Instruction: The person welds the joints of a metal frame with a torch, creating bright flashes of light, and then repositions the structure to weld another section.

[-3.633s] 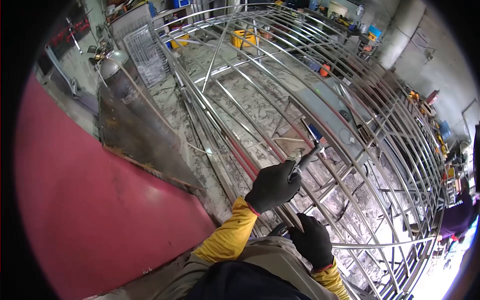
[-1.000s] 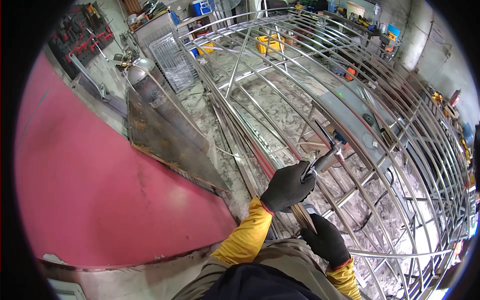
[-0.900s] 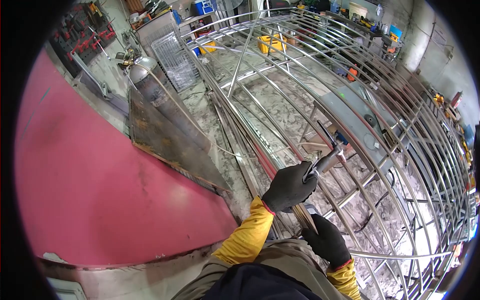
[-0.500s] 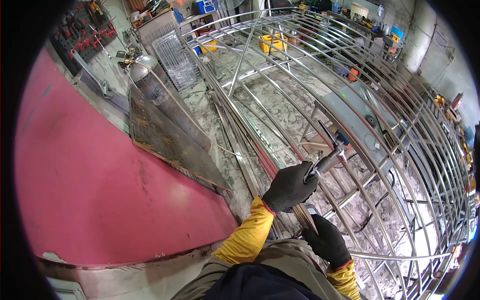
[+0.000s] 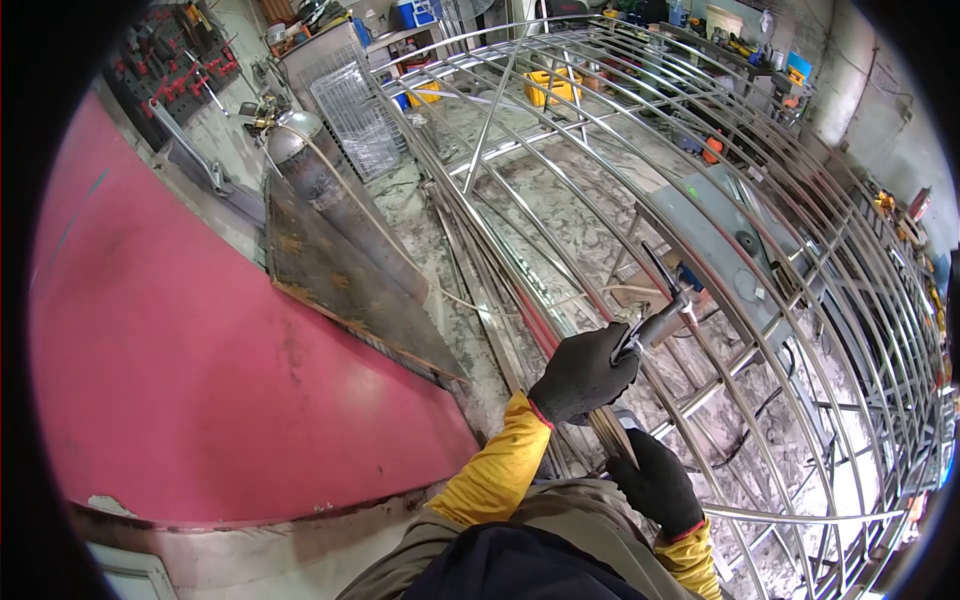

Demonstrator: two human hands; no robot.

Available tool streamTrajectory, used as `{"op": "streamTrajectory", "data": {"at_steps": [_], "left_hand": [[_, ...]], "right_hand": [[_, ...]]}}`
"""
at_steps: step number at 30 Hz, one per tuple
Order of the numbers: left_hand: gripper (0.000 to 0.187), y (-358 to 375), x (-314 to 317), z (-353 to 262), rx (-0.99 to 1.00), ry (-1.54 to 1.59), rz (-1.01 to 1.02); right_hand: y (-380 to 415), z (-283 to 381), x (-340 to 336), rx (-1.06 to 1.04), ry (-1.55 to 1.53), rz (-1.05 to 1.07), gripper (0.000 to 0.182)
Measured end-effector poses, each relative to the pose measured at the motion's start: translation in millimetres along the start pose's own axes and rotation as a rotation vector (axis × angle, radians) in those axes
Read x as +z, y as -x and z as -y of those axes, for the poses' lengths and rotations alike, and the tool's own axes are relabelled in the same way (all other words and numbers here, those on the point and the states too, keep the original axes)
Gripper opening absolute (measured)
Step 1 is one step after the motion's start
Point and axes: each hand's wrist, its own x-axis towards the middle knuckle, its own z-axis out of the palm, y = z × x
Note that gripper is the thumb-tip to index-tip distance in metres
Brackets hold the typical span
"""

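My left hand [image 5: 585,372], in a dark work glove, is closed round the handle of a TIG welding torch [image 5: 668,318]. The torch's long back cap points up and away, and its nozzle faces right over the metal tube frame [image 5: 690,405]. Lower and closer to my body, my right hand [image 5: 657,482], gloved alike, is closed on a bundle of thin metal rods [image 5: 612,436]. The rods run up and left, partly hidden beneath my left hand. Both forearms are in yellow sleeves.
A large pink curved panel [image 5: 230,370] fills the left side. Behind it stand a gas cylinder [image 5: 350,210] and a dark sheet [image 5: 350,285]. The curved tube frame spreads across the right, with a grey plate [image 5: 725,240] among its bars. Yellow cases [image 5: 552,88] sit farther back.
The surroundings have shifted slightly right and down in the view. Both hands keep nearly the same pose, with the torch and rods still held.
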Motion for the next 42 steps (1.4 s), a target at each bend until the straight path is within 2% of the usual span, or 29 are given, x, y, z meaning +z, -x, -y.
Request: {"op": "streamTrajectory", "data": {"at_steps": [19,29,31,36,42], "left_hand": [[0.024,-1,-1,-1,-0.039,-0.029,0.023],[0.022,2,-1,1,0.024,-0.033,-0.027],[0.022,3,1,2,0.035,0.018,-0.047],[0.024,1,-3,-4,0.021,-0.072,-0.037],[0.024,-1,-2,-2,-0.067,0.023,0.013]], "right_hand": [[0,0,-2,-0.031,-0.008,0.006,0.044],[0,7,-3,0.012,-0.097,0.034,0.040],[0,2,-2,-0.085,-0.016,-0.020,0.039],[2,-3,2,-0.124,-0.002,-0.060,0.039],[5,2,-1,-0.148,0.013,-0.097,0.043]]}}
